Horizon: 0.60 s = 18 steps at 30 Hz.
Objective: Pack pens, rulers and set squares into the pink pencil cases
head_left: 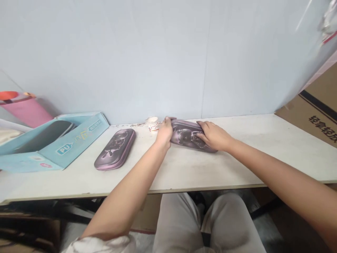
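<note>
Between my two hands is a dark purple zipped pencil case (pixel 185 135) with a shiny pattern on its lid, tilted slightly over the white table. My left hand (pixel 165 133) is closed on its left end, the thumb and fingertips along the upper edge. At the other end, my right hand (pixel 212 135) grips the case with fingers over its top. Another pencil case (pixel 116 149), similar and with a pink zip edge, lies shut on the table left of my left forearm.
Far left stands an open light-blue box (pixel 79 142) marked PU, with a dark case (pixel 48 135) inside. A small paper cup (pixel 152 124) sits by the wall behind my left hand. Pink material (pixel 28 109) is behind the box. A brown carton (pixel 313 109) stands at the right.
</note>
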{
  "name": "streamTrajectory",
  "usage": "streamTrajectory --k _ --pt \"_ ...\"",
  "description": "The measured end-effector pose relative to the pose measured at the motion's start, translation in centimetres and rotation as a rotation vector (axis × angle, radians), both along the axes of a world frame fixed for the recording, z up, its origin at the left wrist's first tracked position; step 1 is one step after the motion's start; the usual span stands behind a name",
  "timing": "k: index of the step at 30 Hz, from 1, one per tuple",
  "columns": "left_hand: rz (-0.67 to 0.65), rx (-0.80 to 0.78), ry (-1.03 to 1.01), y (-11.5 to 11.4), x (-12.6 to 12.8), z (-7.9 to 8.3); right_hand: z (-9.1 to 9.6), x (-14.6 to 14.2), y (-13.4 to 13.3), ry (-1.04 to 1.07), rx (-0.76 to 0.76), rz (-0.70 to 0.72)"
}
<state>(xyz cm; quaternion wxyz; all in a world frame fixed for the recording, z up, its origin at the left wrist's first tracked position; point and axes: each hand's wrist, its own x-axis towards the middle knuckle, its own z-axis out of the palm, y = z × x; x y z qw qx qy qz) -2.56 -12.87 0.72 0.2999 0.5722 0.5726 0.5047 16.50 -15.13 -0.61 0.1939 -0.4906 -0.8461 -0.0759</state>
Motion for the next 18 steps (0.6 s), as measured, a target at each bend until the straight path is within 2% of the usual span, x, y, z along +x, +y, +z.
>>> streamTrajectory --k 2,4,6,8,10,14,18 --pt "-0.03 0.123 0.174 -0.1 2.1 3.0 1.3 -0.5 0.2 0.188 0.019 -0.004" --pt "-0.128 0.238 0.346 -0.2 4.7 5.6 2.7 -0.3 0.4 0.39 0.065 -0.008" --pt "-0.236 0.339 0.452 -0.3 7.4 7.1 3.6 0.6 0.5 0.563 0.124 -0.025" --pt "-0.307 0.415 0.504 -0.4 10.0 7.8 3.8 2.0 0.5 0.684 0.196 -0.057" --pt "-0.326 0.459 0.517 -0.3 12.5 8.0 3.2 3.5 0.4 0.77 0.273 -0.121" --pt "-0.258 0.445 0.409 0.8 16.0 7.2 1.5 5.7 -0.1 0.859 0.349 -0.294" --pt "-0.23 0.303 0.088 2.6 17.2 4.6 0.7 7.1 -0.1 0.878 0.37 -0.393"
